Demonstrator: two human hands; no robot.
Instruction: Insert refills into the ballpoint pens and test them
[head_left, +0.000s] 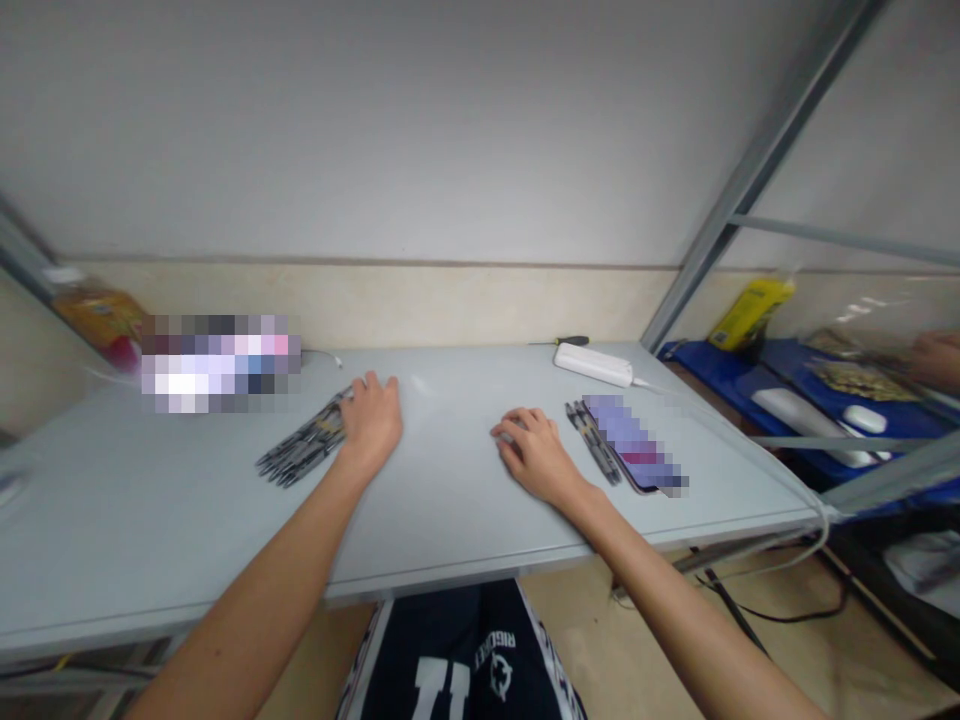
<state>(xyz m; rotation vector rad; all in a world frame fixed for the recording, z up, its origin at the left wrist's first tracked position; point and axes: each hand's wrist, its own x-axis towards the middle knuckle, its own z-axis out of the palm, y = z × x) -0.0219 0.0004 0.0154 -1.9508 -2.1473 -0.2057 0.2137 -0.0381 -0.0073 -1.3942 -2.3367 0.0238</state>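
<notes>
A fanned bundle of several dark, clear-barrelled pens (304, 445) lies on the left part of the desk. My left hand (373, 418) rests palm down at the bundle's right end, its fingers apart and covering the pen tips there. Whether any fingertip grips a pen cannot be seen. Right of the middle, my right hand (534, 455) lies on the bare desktop with its fingers spread and nothing in them. Just beyond it to the right, a few similar pens (592, 440) lie side by side along a phone (634, 440), whose screen is blurred out.
The pale desk (450, 510) ends at a wall. At its back are a white power strip (594, 365), a screwdriver (571, 341), a bottle of orange liquid (97, 310) and a pixelated object (217, 365). Another person's hand (937, 358) shows beyond the metal frame, over a blue surface.
</notes>
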